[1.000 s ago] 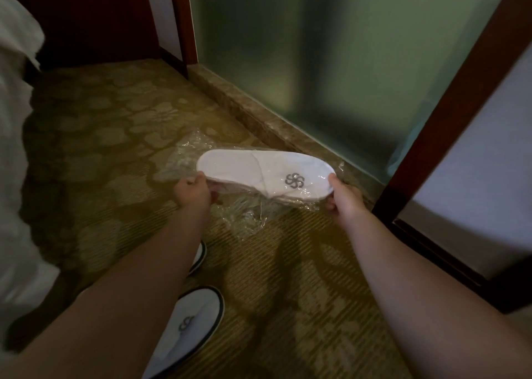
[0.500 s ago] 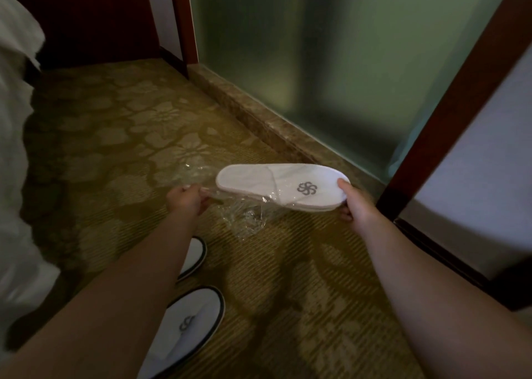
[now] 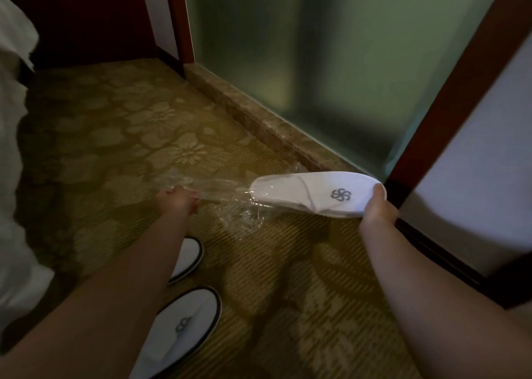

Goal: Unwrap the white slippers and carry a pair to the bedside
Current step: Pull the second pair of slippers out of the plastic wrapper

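A flat stack of white slippers [image 3: 305, 191] with a grey flower logo is held above the carpet, toe end to the right. My right hand [image 3: 374, 205] grips that toe end. My left hand [image 3: 177, 201] pinches the clear plastic wrapper [image 3: 218, 190], which is stretched out to the left and still covers only the heel end. Crumpled plastic hangs below the heel.
Below my left arm, two white slippers with dark trim [image 3: 184, 324] are on the patterned carpet [image 3: 115, 136]. White bedding [image 3: 11, 148] fills the left edge. A stone sill [image 3: 259, 122] with frosted glass and a dark wooden door frame [image 3: 449, 108] stand on the right.
My hands have drawn apart: the right has carried the slippers to the right while the left holds the wrapper, so the slippers have slid mostly out of the plastic.
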`<state>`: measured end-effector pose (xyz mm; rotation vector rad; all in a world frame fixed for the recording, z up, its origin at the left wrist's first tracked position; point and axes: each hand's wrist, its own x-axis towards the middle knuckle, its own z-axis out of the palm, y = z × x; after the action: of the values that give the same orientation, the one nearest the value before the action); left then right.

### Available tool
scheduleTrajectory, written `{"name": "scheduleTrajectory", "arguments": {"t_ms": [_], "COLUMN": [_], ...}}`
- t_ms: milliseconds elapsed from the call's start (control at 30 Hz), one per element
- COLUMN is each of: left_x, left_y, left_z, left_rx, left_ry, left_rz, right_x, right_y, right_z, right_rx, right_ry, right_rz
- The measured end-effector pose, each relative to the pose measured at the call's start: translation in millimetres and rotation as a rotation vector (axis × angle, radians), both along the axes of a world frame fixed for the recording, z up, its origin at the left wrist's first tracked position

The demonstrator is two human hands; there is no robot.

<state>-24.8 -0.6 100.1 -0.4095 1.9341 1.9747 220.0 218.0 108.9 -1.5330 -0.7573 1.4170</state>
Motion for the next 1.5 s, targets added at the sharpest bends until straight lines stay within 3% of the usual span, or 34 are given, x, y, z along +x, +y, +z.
{"name": "scheduleTrajectory", "arguments": {"t_ms": [133, 500, 667, 900, 1133, 1333, 1500], "left_x": [3, 19, 41, 80, 111, 123, 133], "left_y": [3, 19, 41, 74, 96, 111, 121], "left_z": [3, -6, -10, -1, 0, -2, -15], "left_rx": [0.052, -0.105, -0.026, 0.236, 0.246, 0.405, 0.352], "left_ry": [-0.010, 0.033, 0.022, 0.008, 0.017, -0.049, -0.061], "left_rz": [0.081, -0.050, -0.114, -0.244, -0.293, -0.276, -0.272], "right_x": [7, 19, 19, 19, 30, 45, 51], "right_y": [3, 13, 15, 13, 14, 19, 23], "right_z": [-2, -3, -6, -1, 3, 4, 0], "right_rx": [-0.039, -0.048, -0.057, -0.054, -0.030, -0.028, -0.036], "right_ry": [-0.052, -0.011, 0.001, 0.094, 0.173, 0.184, 0.213], "right_rz": [-0.067, -0.104, -0.054, -0.017, 0.033, 0.044, 0.050]}}
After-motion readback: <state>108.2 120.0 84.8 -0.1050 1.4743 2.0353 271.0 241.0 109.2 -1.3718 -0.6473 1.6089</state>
